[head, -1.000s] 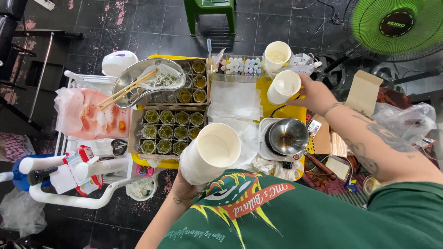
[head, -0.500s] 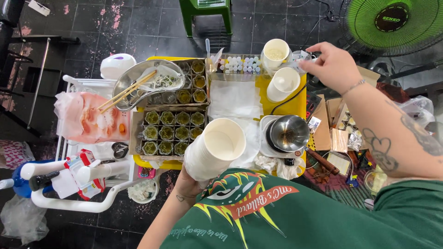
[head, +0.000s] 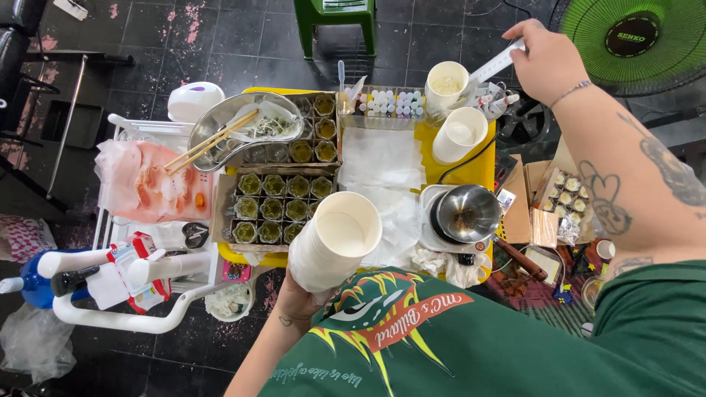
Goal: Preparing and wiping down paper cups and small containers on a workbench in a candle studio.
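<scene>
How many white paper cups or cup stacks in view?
3: a stack of cups in the left hand; two cups standing at the table's far right, one behind the other. None visibly hidden.

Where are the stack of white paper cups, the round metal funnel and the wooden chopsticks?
Stack of white paper cups (head: 334,246), head view, side of the stack.
Round metal funnel (head: 465,213), head view, inner bowl.
Wooden chopsticks (head: 211,141), head view, mid-shaft.

white cup stack (head: 334,242) | yellow table (head: 482,158) | green fan (head: 632,40)
</scene>
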